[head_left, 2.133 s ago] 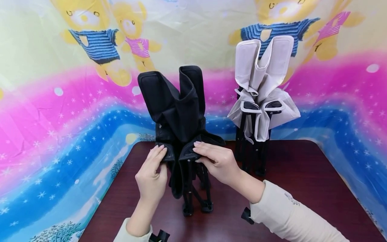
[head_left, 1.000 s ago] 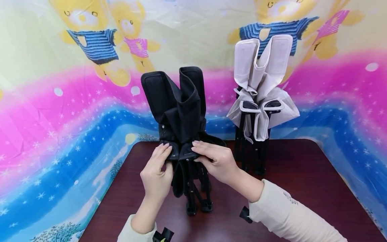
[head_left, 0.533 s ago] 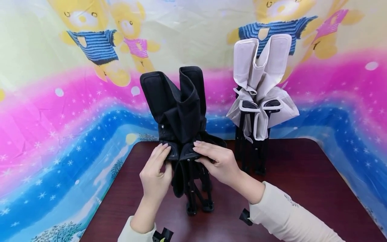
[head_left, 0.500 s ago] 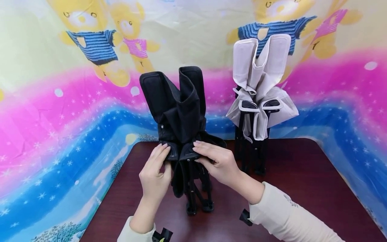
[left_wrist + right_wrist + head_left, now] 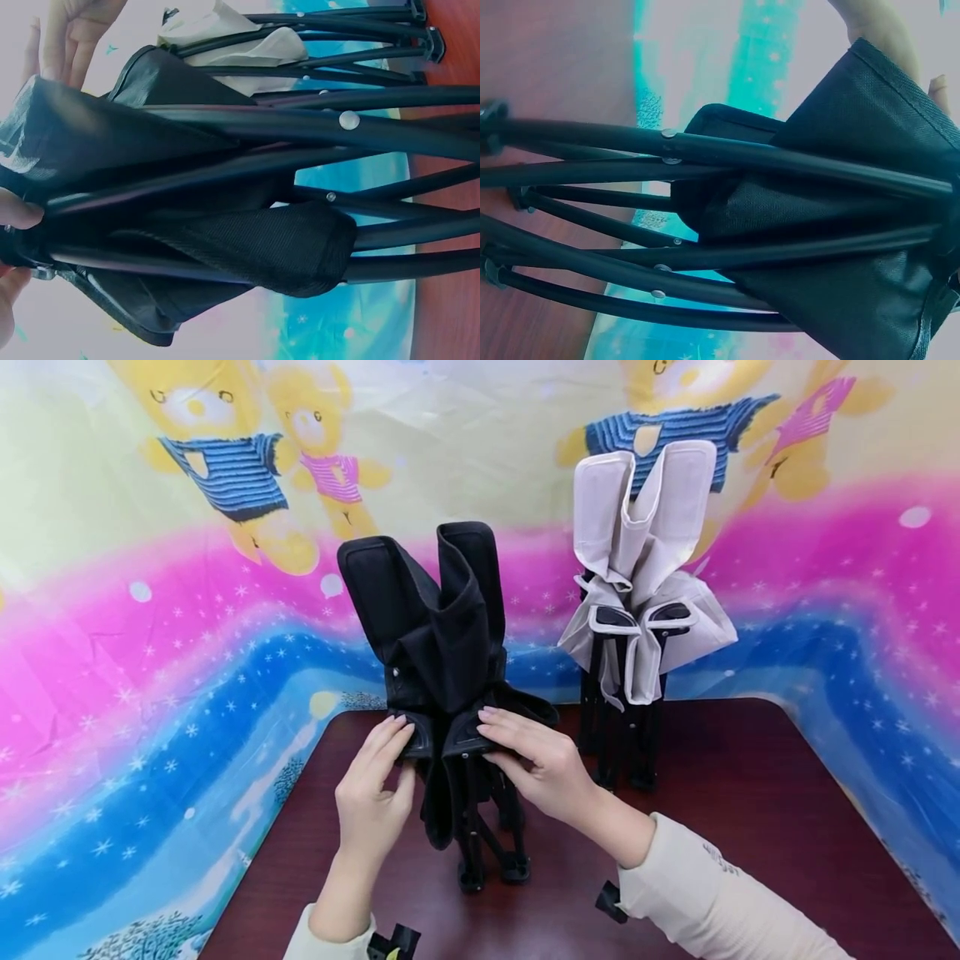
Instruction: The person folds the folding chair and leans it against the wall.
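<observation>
A black folding chair (image 5: 442, 643), folded into a bundle, stands upright on the table. Its fabric sags between two raised back corners. Both hands pinch its near seat corners. My left hand (image 5: 371, 797) has its fingers on top of the left corner and its thumb beneath. On the right corner, my right hand (image 5: 547, 760) does likewise. A narrow gap parts the two corners. In the left wrist view, dark crossed legs (image 5: 405, 135) run down from the cloth. The right wrist view shows similar riveted tubes (image 5: 727, 150) below the fabric.
A white folding chair (image 5: 645, 527) with black legs, also folded, stands behind to the right on the dark red-brown table (image 5: 742, 827). A printed backdrop cloth (image 5: 247, 635) with bears hangs close behind and around the table.
My left hand first moved right, bringing the left corner against the right one. Since half a second ago it has shifted back left with that corner. My right hand has stayed nearly in place.
</observation>
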{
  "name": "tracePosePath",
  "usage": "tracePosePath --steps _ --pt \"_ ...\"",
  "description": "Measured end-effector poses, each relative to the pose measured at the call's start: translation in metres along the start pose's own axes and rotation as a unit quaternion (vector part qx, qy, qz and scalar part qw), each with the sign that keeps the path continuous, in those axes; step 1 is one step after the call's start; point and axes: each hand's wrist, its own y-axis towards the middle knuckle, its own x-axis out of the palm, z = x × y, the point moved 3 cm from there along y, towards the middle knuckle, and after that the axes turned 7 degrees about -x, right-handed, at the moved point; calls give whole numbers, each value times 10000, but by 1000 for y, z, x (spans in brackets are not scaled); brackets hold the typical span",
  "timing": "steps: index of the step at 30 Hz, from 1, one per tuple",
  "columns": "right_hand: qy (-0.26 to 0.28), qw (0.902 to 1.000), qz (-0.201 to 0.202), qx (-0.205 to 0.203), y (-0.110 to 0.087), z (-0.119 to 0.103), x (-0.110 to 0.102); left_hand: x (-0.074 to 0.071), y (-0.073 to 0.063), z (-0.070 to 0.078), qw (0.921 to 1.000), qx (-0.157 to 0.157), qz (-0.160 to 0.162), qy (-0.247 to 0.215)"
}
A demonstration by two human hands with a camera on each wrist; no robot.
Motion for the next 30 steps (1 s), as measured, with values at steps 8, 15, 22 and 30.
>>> tracePosePath --steps 8,15,22,30 --pt "-72 9999 116 -92 -1 -1 -2 -3 -1 -2 9998 -48 -139 -138" --pt "-260 9989 395 -8 -6 -4 -4 -5 -3 -4 9994 -160 -100 -287" --pt "-406 9972 610 141 -15 -4 -7 -8 -8 -8 9990 -388 25 -240" --pt "-363 9973 548 325 -30 -3 -9 -14 -25 -18 9972 -705 257 -72"
